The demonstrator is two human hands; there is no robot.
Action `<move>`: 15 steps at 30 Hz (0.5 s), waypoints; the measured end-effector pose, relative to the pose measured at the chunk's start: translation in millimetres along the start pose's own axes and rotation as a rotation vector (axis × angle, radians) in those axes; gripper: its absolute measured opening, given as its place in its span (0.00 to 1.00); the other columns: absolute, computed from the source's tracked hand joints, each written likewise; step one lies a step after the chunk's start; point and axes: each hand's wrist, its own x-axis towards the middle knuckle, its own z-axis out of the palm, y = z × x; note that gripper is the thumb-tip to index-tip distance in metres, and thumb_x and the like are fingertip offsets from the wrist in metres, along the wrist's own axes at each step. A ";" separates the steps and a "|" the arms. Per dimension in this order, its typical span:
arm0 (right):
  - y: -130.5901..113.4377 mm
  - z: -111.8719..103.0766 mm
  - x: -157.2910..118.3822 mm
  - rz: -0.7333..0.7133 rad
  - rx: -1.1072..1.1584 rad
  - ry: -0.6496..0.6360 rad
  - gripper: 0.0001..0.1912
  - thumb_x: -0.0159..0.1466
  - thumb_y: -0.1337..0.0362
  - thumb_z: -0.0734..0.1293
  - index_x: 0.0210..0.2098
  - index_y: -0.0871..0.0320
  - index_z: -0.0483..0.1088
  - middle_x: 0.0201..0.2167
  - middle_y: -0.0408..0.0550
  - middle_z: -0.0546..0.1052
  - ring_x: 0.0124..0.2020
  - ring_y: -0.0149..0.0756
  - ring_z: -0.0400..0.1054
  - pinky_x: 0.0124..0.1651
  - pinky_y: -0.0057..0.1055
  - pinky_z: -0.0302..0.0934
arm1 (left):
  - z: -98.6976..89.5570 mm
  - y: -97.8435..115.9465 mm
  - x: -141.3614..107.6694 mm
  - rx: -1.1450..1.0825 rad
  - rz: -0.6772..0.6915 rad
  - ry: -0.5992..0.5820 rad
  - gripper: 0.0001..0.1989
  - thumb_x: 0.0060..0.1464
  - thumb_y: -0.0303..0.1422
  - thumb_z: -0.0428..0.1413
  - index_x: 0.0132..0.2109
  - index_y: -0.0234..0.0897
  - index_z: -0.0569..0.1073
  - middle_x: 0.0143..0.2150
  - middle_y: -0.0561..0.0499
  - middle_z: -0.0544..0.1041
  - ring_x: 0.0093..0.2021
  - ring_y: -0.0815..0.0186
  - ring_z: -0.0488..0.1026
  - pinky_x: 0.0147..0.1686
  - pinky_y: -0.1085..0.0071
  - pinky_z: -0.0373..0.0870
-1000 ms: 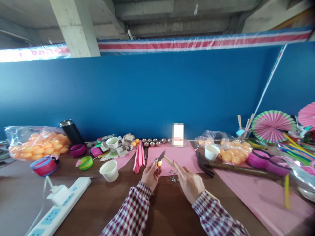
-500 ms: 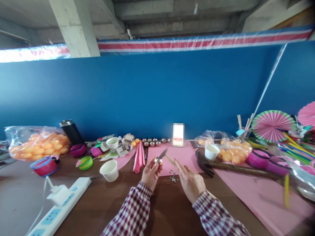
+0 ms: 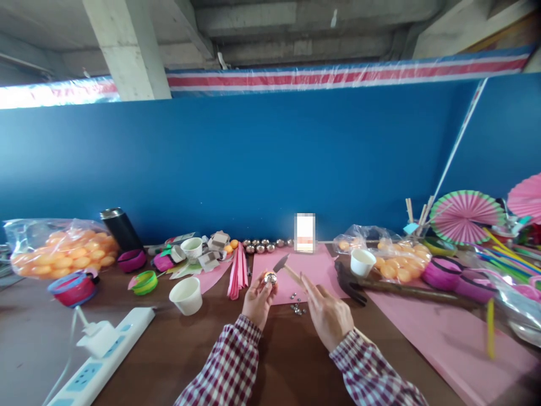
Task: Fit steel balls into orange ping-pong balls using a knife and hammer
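Observation:
My left hand (image 3: 256, 301) is closed around a shiny metal ball (image 3: 270, 278), holding it up between thumb and fingers. In my right hand (image 3: 329, 316) is a hammer-like tool (image 3: 295, 275) with a long pale wooden handle and a dark pointed metal head (image 3: 280, 263). Its head is close above the ball; whether they touch I cannot tell. Several small shiny metal bits (image 3: 298, 309) lie on the table between my hands. Behind, a row of shiny metal balls (image 3: 258, 246) sits along the wall, beside a pink sheet (image 3: 270, 260).
A paper cup (image 3: 186, 296) and a power strip (image 3: 105, 349) are at left, with a bag of orange balls (image 3: 71, 254) and a black flask (image 3: 122, 230) farther back. A large hammer (image 3: 406, 288), another cup (image 3: 362, 263) and bagged orange balls (image 3: 401, 262) lie at right.
The ball in my left hand has turned slightly, and its rounded face shows more. My right hand keeps nearly the same position with the tool. The whole view has shifted slightly.

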 end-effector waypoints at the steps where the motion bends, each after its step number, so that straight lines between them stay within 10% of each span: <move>1: 0.3 -1.0 0.1 0.000 0.004 0.014 0.24 0.63 0.62 0.52 0.58 0.50 0.43 0.28 0.42 0.72 0.20 0.25 0.64 0.22 0.23 0.50 | -0.5 -0.6 0.8 0.019 0.011 0.020 0.22 0.38 0.27 0.60 0.45 0.37 0.68 0.36 0.49 0.71 0.32 0.71 0.70 0.37 0.70 0.65; 15: -5.5 -1.3 -2.3 -0.044 0.000 0.001 0.24 0.63 0.63 0.52 0.58 0.49 0.44 0.29 0.43 0.71 0.22 0.26 0.65 0.22 0.23 0.51 | -2.4 2.5 1.3 0.447 0.189 0.115 0.17 0.37 0.28 0.59 0.40 0.34 0.72 0.33 0.48 0.75 0.32 0.68 0.70 0.32 0.74 0.63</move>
